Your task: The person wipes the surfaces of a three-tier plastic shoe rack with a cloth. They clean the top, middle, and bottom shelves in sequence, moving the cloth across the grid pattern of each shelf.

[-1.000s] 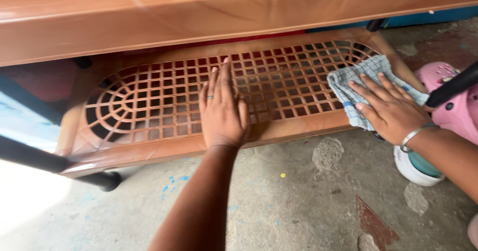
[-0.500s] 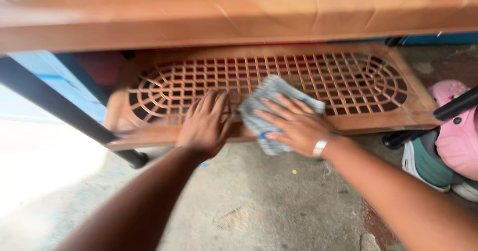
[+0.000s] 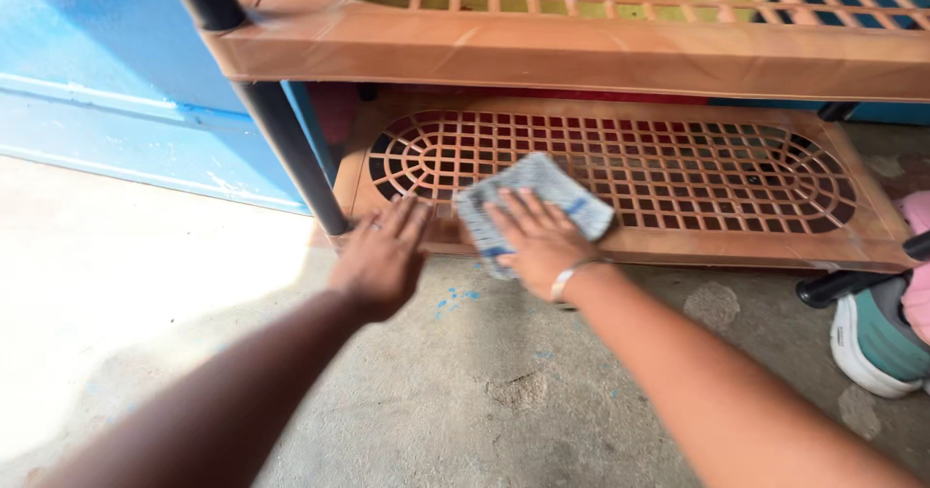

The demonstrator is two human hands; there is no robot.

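Checked grey cloth lies flat under the right hand, fingers spread and pressing it onto the front edge of the brown lattice shelf. Just beside it the left hand rests open near the front left corner, by the black leg.

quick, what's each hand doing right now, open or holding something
Left hand: open, flat on the front edge of the lower shelf, holding nothing.
Right hand: open, fingers spread, pressing the checked cloth flat on the shelf.
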